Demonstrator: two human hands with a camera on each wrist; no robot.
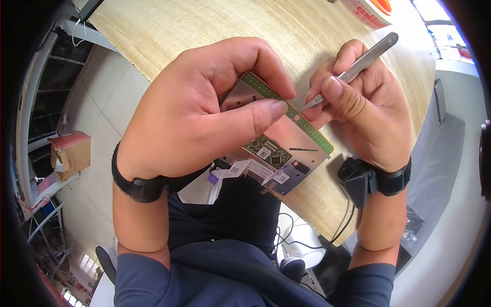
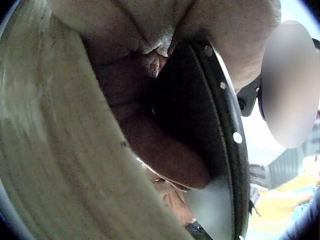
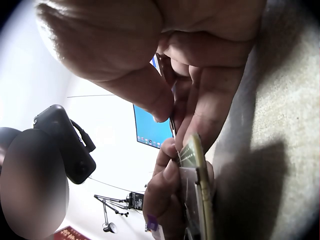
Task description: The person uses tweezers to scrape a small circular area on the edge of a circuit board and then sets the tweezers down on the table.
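Note:
In the head view my left hand (image 1: 189,102) grips a touchpad-like panel (image 1: 286,132), thumb on its metal face and fingers around the far edge. The panel is tilted, with a green circuit strip (image 1: 313,132) along its upper edge, a small dark circuit board lower down, and a white ribbon cable (image 1: 244,167) with a purple tab. My right hand (image 1: 376,102) pinches metal tweezers (image 1: 371,55), their tips right at the green strip beside my left thumb. The left wrist view shows the panel's dark underside (image 2: 187,95), with fingers behind it.
A wooden table (image 1: 153,25) lies beneath the hands. A roll of tape (image 1: 365,13) stands at its far edge. A black cable (image 1: 336,235) hangs from the right wrist camera. On the left, a cardboard box (image 1: 71,153) sits on a shelf. The right wrist view shows a lit monitor (image 3: 147,127).

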